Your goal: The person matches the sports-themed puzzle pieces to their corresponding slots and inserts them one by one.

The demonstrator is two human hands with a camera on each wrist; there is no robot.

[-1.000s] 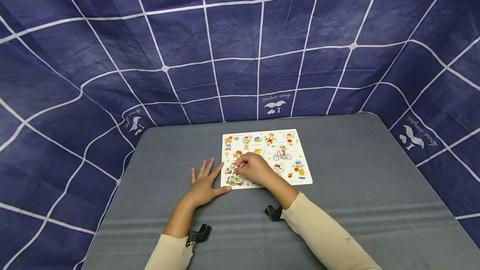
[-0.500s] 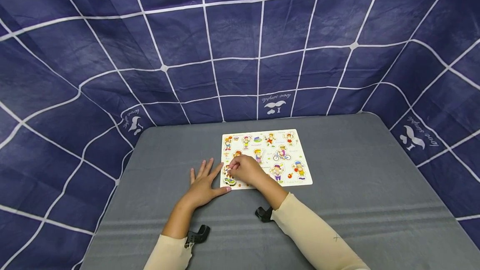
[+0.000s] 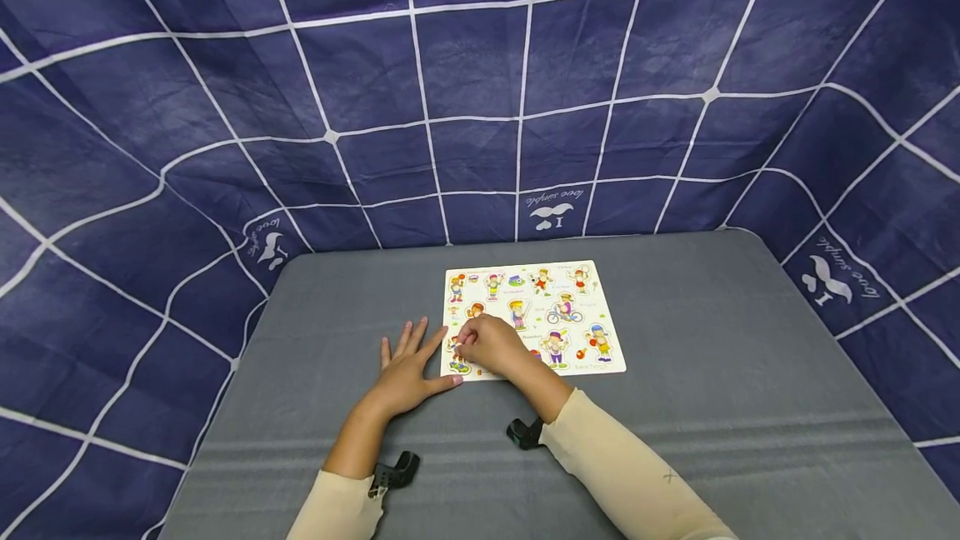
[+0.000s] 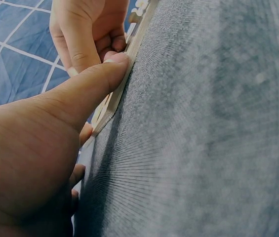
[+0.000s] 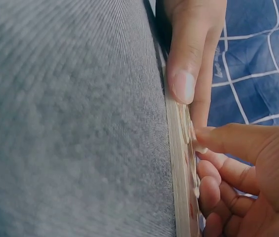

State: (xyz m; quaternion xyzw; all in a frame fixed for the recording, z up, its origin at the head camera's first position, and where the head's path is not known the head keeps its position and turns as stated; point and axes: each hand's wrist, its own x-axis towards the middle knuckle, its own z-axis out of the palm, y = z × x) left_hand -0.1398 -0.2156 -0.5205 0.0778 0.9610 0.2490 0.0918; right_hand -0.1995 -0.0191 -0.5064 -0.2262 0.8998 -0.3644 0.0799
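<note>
A white wooden puzzle board (image 3: 613, 357) printed with sports figures lies flat on the grey table. At its near left corner, a skater puzzle piece (image 3: 459, 367) is pinched between the thumb and curled fingers of my right hand (image 3: 491, 344); part of the figure is hidden behind them. My left hand (image 3: 407, 375) lies spread on the cloth along the board's left side. In the left wrist view its thumb (image 4: 115, 63) rests on the board's edge (image 4: 112, 101). The right wrist view shows the right fingertips close against the board's top face (image 5: 191, 197).
Several other figure pieces sit in the board, such as a cyclist (image 3: 565, 309) and a batter (image 3: 555, 348). Grey cloth (image 3: 720, 340) covers the table around it. A blue curtain with white lines (image 3: 480, 73) rises behind and at both sides.
My right hand has moved left with the skater piece, then settled at the board's near left corner, where the piece now lies lower. My left hand has stayed in place.
</note>
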